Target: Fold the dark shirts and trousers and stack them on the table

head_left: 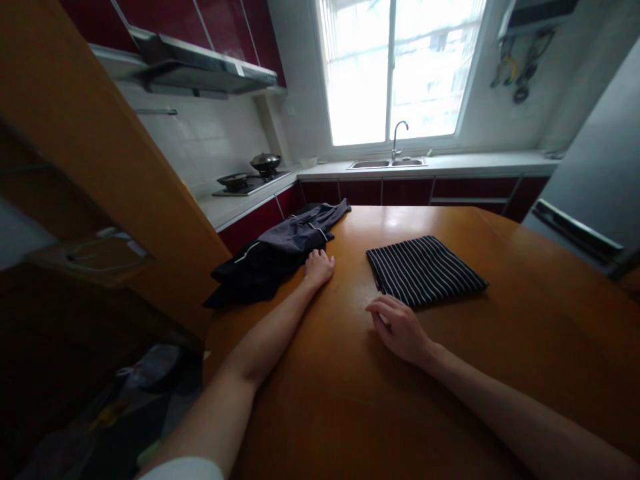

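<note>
A dark grey and black garment (295, 233) with white piping lies loosely spread along the left side of the wooden table. My left hand (319, 268) rests at its right edge, fingers loosely bent with the thumb apart; no cloth shows lifted in it. To the right, a black cloth with white stripes (427, 270) lies flat, folded into a rough square. Just in front of its near left corner is my right hand (400, 328), palm turned inward and fingers loosely curved, holding nothing. Whether its fingertips touch the striped cloth I cannot tell.
The wooden table (320, 413) has a rounded edge. Beyond it, a white counter carries a sink (370, 164) under the window and a stove (255, 183) with a lidded pan (265, 162). A wooden partition (115, 153) stands left, a fridge (595, 153) right.
</note>
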`<state>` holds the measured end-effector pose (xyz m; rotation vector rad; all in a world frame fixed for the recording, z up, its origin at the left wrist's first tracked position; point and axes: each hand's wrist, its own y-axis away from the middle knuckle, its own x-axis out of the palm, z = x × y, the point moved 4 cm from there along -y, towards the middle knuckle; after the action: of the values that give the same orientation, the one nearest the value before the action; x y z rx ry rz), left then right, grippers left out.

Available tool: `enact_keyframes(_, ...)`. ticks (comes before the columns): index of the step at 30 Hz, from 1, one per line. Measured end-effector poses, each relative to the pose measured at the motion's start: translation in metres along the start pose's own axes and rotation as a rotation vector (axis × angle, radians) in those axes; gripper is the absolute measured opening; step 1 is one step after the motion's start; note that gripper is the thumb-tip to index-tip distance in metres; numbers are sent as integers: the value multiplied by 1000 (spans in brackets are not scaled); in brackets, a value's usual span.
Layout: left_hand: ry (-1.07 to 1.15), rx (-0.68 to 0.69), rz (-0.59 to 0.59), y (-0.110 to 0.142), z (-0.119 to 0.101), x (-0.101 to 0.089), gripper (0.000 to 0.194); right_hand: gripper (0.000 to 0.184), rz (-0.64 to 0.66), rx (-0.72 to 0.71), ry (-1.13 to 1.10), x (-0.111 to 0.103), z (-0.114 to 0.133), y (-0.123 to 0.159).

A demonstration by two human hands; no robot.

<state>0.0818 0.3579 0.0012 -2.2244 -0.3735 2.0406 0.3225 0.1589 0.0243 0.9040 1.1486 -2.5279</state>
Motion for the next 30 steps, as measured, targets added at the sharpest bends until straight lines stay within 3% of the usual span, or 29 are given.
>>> enact_keyframes(2, 2, -53, 11, -9, 10, -2, 56, 21, -112, 66, 114, -9, -9, -2)
enact_keyframes(5, 15, -107, 26, -19, 23, -8, 59, 21, -173, 165, 201, -19, -27, -3)
enact_keyframes(9, 26, -55, -3, -5, 16, -12, 56, 22, -174, 204, 196, -23, -40, -2)
enact_keyframes(14, 29, 17, -23, 15, -7, -8, 57, 21, -135, 188, 221, -19, -33, -2)
enact_keyframes(18, 25, -103, -6, -1, 9, -8, 66, 27, -146, 308, 398, -21, -37, 3)
enact_keyframes(21, 37, -119, 22, -11, 23, -7, 67, 37, -133, 447, 544, -25, -50, 8)
enact_keyframes(24, 49, -56, 25, -7, 21, -6, 64, 18, -63, 500, 615, -30, -65, 9)
enact_keyframes(26, 50, 17, 12, 2, 6, -6, 61, 6, -53, 502, 625, -35, -73, 7)
enact_keyframes(30, 186, 410, -40, 25, -46, -10, 66, 3, -102, 541, 384, -50, -84, 1)
